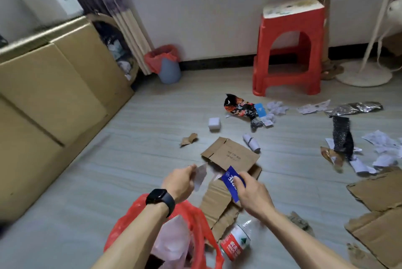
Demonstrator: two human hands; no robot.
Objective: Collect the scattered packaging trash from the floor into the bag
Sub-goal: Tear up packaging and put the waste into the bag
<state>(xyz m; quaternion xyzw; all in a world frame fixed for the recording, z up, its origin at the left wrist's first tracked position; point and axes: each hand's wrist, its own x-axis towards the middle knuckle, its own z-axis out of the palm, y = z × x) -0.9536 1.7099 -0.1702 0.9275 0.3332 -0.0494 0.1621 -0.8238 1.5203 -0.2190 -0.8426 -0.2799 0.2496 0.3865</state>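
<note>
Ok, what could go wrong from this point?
Both hands are full: the left hand pinches a white scrap, the right hand grips a blue packet, so neither holds the red bag open; drops may miss. The plastic bottle lying beside the bag could get knocked and roll away.

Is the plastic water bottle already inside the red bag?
No, the bottle lies on the floor beside the red bag, outside it.
</note>
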